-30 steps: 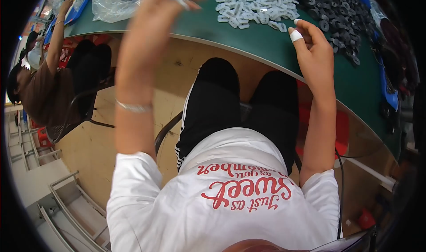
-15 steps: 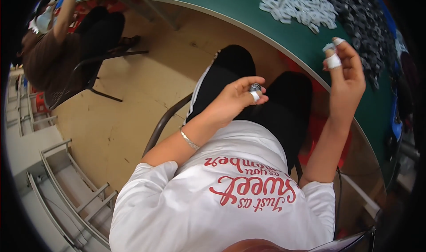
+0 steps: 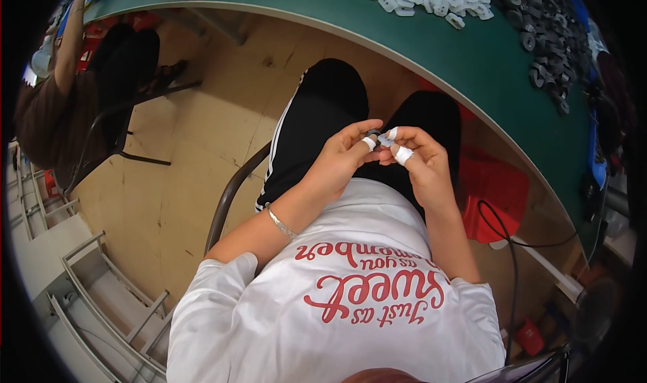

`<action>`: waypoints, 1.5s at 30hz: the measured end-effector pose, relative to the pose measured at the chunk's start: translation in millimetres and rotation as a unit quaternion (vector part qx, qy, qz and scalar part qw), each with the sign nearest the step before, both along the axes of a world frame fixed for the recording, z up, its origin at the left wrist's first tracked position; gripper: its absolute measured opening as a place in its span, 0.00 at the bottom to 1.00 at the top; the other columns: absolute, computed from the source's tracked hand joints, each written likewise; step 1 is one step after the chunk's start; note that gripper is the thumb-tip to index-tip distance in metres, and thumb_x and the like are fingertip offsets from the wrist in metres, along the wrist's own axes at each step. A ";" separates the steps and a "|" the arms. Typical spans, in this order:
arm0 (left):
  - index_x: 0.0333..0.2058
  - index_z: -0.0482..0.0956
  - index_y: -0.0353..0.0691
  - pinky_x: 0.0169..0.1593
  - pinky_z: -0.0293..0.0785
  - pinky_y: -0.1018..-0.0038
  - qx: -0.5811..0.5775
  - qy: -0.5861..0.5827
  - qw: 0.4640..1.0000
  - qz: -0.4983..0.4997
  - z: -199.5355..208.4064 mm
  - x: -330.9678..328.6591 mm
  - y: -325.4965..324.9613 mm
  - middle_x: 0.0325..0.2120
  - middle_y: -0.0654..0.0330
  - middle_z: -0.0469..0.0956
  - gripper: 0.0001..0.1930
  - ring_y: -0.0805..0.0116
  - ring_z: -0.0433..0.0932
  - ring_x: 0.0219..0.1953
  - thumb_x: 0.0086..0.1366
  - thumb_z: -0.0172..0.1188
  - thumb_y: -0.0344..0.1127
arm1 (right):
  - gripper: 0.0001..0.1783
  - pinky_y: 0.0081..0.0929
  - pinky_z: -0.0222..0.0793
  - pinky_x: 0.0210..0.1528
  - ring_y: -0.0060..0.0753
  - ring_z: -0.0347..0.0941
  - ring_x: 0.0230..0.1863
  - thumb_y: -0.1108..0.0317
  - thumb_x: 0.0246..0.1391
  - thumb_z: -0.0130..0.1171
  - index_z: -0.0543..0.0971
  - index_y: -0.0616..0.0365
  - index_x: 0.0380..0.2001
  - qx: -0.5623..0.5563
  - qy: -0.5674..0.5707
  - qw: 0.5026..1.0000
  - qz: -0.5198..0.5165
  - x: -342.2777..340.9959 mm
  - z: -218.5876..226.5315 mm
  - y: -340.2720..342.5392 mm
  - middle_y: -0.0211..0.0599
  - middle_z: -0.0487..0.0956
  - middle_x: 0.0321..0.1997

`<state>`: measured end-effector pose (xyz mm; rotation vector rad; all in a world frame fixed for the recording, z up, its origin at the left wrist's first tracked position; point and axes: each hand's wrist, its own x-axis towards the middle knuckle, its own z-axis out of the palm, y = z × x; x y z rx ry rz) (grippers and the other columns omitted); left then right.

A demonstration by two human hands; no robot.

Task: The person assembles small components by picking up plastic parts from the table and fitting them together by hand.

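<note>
Left hand (image 3: 339,158) pinching a dark piece (image 3: 373,134), right hand (image 3: 427,167) pinching a whitish piece (image 3: 385,141), both pieces between the hands

Red script lettering (image 3: 374,285) stands upside down in four lines across the white T-shirt (image 3: 269,329).

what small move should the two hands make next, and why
Perhaps ease the small translucent white plastic-looking piece in the right hand against the small dark piece in the left hand, because the hands hold both close together, though contact is unclear.
</note>
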<state>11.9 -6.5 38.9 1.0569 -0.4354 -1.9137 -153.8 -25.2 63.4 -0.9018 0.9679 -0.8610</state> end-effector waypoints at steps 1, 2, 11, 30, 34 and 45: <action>0.56 0.66 0.32 0.50 0.74 0.74 0.029 0.036 0.999 0.021 0.4 -1.6 -0.8 0.43 0.57 0.75 0.19 0.69 0.76 0.43 0.66 0.46 0.26 | 0.09 0.20 0.73 0.40 0.24 0.76 0.35 0.80 0.56 0.52 0.75 0.65 0.40 0.002 0.003 1.000 0.001 0.8 -2.3 -0.6 0.37 0.78 0.36; 0.55 0.67 0.30 0.50 0.74 0.73 0.022 0.040 0.999 0.027 -0.1 -1.7 0.4 0.43 0.56 0.75 0.18 0.69 0.76 0.43 0.66 0.48 0.27 | 0.09 0.20 0.73 0.41 0.24 0.76 0.35 0.80 0.56 0.52 0.75 0.65 0.40 0.000 0.011 1.000 -0.003 2.1 -5.9 0.5 0.37 0.78 0.36; 0.52 0.69 0.29 0.53 0.74 0.76 0.038 0.057 0.997 0.047 -8.1 -1.6 -2.5 0.44 0.57 0.75 0.15 0.72 0.75 0.45 0.68 0.48 0.27 | 0.09 0.17 0.71 0.36 0.18 0.74 0.33 0.81 0.52 0.55 0.75 0.67 0.39 -0.062 0.196 0.978 -0.031 4.3 -16.5 2.2 0.34 0.78 0.35; 0.50 0.70 0.29 0.55 0.73 0.77 -0.025 -0.052 0.998 -0.005 -15.8 -6.7 1.4 0.42 0.57 0.75 0.16 0.73 0.75 0.45 0.64 0.50 0.23 | 0.11 0.17 0.71 0.32 0.19 0.73 0.27 0.81 0.48 0.56 0.73 0.67 0.37 -0.010 0.233 0.972 0.017 -2.7 -17.2 -12.1 0.35 0.78 0.29; 0.47 0.70 0.30 0.54 0.74 0.76 -0.016 -0.038 0.999 0.004 -25.2 -5.9 1.1 0.40 0.58 0.76 0.13 0.72 0.76 0.44 0.63 0.51 0.22 | 0.07 0.17 0.69 0.30 0.17 0.72 0.26 0.79 0.50 0.56 0.75 0.66 0.35 -0.011 0.310 0.949 0.053 -4.6 -29.5 -11.1 0.32 0.78 0.25; 0.43 0.68 0.30 0.48 0.79 0.75 0.020 -0.042 0.997 0.062 -30.1 -8.4 1.5 0.34 0.58 0.76 0.09 0.71 0.79 0.37 0.63 0.50 0.20 | 0.10 0.17 0.66 0.31 0.16 0.69 0.27 0.75 0.55 0.55 0.77 0.64 0.40 -0.025 0.244 0.966 0.084 -7.7 -36.5 -4.4 0.30 0.77 0.27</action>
